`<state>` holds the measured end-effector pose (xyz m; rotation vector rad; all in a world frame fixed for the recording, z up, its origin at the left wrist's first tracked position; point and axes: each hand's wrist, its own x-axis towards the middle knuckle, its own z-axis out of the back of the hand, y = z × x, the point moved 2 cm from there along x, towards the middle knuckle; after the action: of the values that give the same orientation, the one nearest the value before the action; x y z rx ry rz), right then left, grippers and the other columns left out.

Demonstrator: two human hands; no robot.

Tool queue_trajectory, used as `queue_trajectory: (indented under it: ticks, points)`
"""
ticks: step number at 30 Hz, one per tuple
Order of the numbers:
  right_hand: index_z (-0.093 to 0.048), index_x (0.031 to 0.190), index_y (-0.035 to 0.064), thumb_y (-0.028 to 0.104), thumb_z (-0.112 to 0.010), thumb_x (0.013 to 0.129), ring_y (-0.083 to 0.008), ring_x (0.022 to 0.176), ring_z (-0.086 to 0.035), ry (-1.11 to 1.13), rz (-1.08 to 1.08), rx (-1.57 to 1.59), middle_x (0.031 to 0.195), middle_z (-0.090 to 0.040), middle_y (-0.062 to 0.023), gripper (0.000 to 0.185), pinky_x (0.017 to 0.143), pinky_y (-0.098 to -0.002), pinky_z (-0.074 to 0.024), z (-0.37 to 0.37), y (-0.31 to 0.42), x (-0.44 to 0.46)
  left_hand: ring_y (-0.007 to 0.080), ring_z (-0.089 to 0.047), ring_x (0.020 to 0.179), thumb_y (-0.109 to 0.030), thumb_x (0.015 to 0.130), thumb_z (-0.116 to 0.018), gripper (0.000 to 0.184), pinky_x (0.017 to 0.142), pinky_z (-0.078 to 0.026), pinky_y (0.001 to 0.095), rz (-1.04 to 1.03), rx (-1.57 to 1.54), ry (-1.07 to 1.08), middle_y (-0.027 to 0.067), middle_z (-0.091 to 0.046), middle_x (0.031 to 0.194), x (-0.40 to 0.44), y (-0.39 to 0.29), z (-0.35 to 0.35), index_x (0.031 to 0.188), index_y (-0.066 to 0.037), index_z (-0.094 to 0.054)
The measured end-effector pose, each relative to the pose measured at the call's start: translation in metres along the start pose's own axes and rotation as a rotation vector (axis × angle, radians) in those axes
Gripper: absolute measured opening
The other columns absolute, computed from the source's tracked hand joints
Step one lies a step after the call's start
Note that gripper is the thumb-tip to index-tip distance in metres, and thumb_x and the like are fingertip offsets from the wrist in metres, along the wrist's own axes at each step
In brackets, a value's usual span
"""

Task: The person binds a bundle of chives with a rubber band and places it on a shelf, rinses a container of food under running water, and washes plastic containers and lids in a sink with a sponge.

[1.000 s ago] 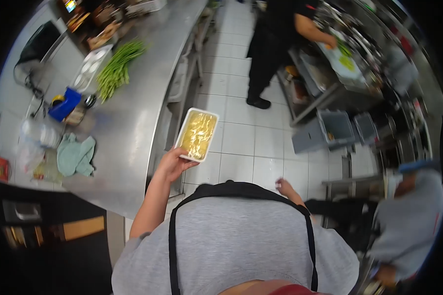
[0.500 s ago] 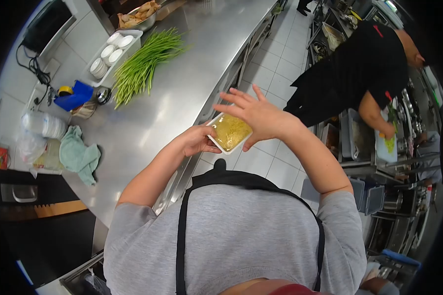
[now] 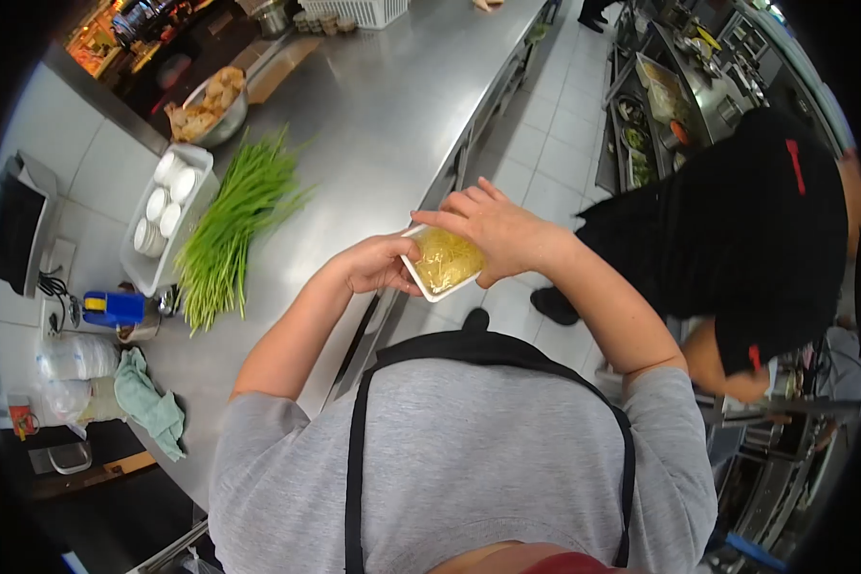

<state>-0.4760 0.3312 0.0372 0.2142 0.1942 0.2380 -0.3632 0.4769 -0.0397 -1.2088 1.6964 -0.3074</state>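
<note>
Tray: the white tray (image 3: 447,268) of yellow strands, shiny on top like clear film, is at the centre of the frame, in the air just beside the table's edge and partly over the floor tiles; it sits askew, one corner towards the apron.
Left hand: the left hand (image 3: 381,266) pinches the tray's left side, thumb over the rim and the other fingers along the side and beneath.
Right hand: the right hand (image 3: 504,234) arches over the upper right of the tray, fingers loosely together across the far edge, thumb by the near right edge; whether they press or only rest cannot be told.
Good hold: let the left hand carry the weight from below and keep the thumb on the rim, since a thin-walled tray would likely flex if squeezed.
Good touch: work the right fingers along the rim, lightly; pushing at the middle could dent the film or crush the strands.
Level and place: keep it flat, and closer over the table (image 3: 373,110) than the floor, in case it slips.
Left of frame: green stalks (image 3: 234,234) lie beside a white tub (image 3: 184,239) of round white containers.
Right of frame: a co-worker (image 3: 737,220) in black stands near; elbows in.
</note>
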Motion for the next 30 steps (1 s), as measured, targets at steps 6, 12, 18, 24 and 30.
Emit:
queue_trajectory:
  ticks: [6, 12, 18, 24, 30]
  points:
    - [-0.033, 0.134, 0.0156, 0.015, -0.077, 0.045, -0.0270, 0.106, -0.044, -0.083, 0.100, -0.010, 0.110, -0.046, -0.0081, 0.099, 0.102, -0.0434, -0.0273, 0.026, -0.112, 0.023, 0.0242, -0.063, 0.085, -0.020, 0.083, -0.049, 0.042, 0.069, -0.057, 0.0344, -0.085, 0.016, -0.125, 0.0158, -0.059, 0.101, 0.080, -0.070, 0.007, 0.118, 0.002, -0.042]
    - [-0.041, 0.128, 0.0122, 0.017, -0.073, 0.044, -0.0284, 0.101, -0.045, -0.178, 0.128, 0.026, 0.107, -0.047, -0.0107, 0.090, 0.095, -0.0375, -0.0332, 0.056, -0.225, 0.062, 0.0204, -0.060, 0.089, -0.049, 0.089, -0.043, 0.057, 0.070, -0.055, 0.0358, -0.206, 0.001, -0.143, 0.0153, -0.048, 0.117, 0.148, -0.144, 0.020, 0.126, -0.006, -0.037]
    - [-0.041, 0.128, 0.0122, 0.020, -0.072, 0.046, -0.0289, 0.101, -0.045, -0.205, 0.036, 0.044, 0.105, -0.047, -0.0114, 0.089, 0.091, -0.0370, -0.0379, 0.082, -0.335, 0.108, 0.0251, -0.056, 0.096, -0.057, 0.087, -0.037, 0.073, 0.074, -0.052, 0.0360, -0.297, -0.034, -0.214, 0.0163, -0.040, 0.127, 0.207, -0.216, 0.069, 0.139, -0.008, -0.018]
    - [-0.040, 0.128, 0.0144, 0.026, -0.073, 0.047, -0.0289, 0.102, -0.045, -0.232, -0.078, 0.002, 0.108, -0.046, -0.0112, 0.088, 0.089, -0.0388, -0.0397, 0.125, -0.448, 0.150, 0.0196, -0.054, 0.097, -0.028, 0.088, -0.053, 0.055, 0.073, -0.049, 0.0316, -0.629, 0.278, -0.881, 0.0101, -0.042, 0.124, 0.295, -0.278, 0.151, 0.134, -0.012, -0.029]
    - [-0.041, 0.128, 0.0148, 0.027, -0.073, 0.048, -0.0297, 0.103, -0.044, -0.291, -0.171, 0.043, 0.108, -0.045, -0.0120, 0.087, 0.090, -0.0401, -0.0396, 0.166, -0.553, 0.172, 0.0202, -0.054, 0.097, -0.016, 0.084, -0.056, 0.050, 0.076, -0.047, 0.0323, -0.830, 0.564, -0.959, 0.0102, -0.042, 0.123, 0.396, -0.382, 0.160, 0.130, -0.009, -0.036]
